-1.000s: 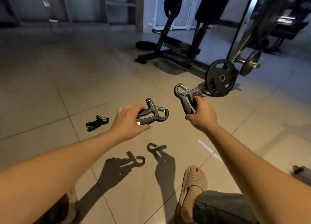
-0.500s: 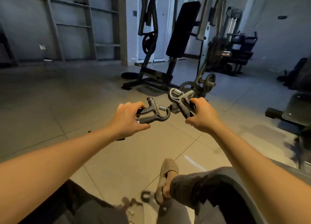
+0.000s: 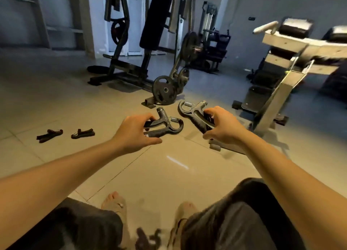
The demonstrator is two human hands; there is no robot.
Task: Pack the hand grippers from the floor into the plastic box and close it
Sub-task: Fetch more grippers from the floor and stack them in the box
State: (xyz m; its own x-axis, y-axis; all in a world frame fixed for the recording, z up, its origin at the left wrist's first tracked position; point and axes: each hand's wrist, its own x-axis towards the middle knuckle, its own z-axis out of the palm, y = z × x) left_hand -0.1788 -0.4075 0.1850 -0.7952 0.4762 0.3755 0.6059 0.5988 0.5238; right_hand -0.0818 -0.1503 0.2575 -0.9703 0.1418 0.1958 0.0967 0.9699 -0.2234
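Head view: the left hand (image 3: pixel 135 135) grasps one hand gripper (image 3: pixel 165 126) by its handles, the right hand (image 3: pixel 223 130) a second gripper (image 3: pixel 193 116), likely held up for carrying to the box, unseen. At nine o'clock, two floor grippers (image 3: pixel 49 135) await.

- The outer floor gripper (image 3: pixel 49 135) lies left of the inner floor gripper (image 3: pixel 83 133), both left of the left hand (image 3: pixel 135 135).
- The weight plate (image 3: pixel 164 90) stands farther back, with the weight bench (image 3: pixel 277 91) right of it.
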